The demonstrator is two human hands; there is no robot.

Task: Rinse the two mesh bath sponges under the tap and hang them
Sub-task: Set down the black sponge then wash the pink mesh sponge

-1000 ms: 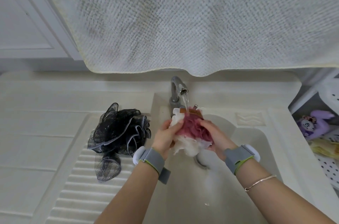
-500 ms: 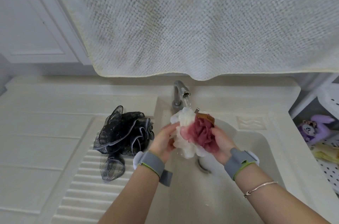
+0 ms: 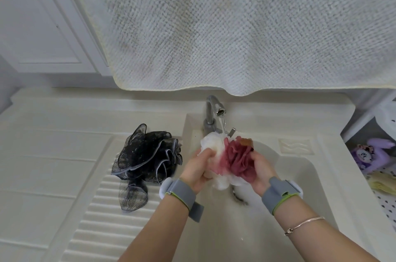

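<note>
A pink and white mesh sponge is held over the sink basin, right under the running tap. My left hand grips its white side and my right hand grips its dark pink side. Water falls from the spout onto the top of the sponge. A black mesh sponge with grey edging lies untouched on the ribbed drainboard, left of the basin.
A large white waffle towel hangs overhead across the top, just above the tap. White cabinet doors are at the back left. At the right stands a white rack with a purple plush toy.
The two hands turned the pink and white sponge under the stream, so the white part now faces up on the left. The black sponge has not moved.
</note>
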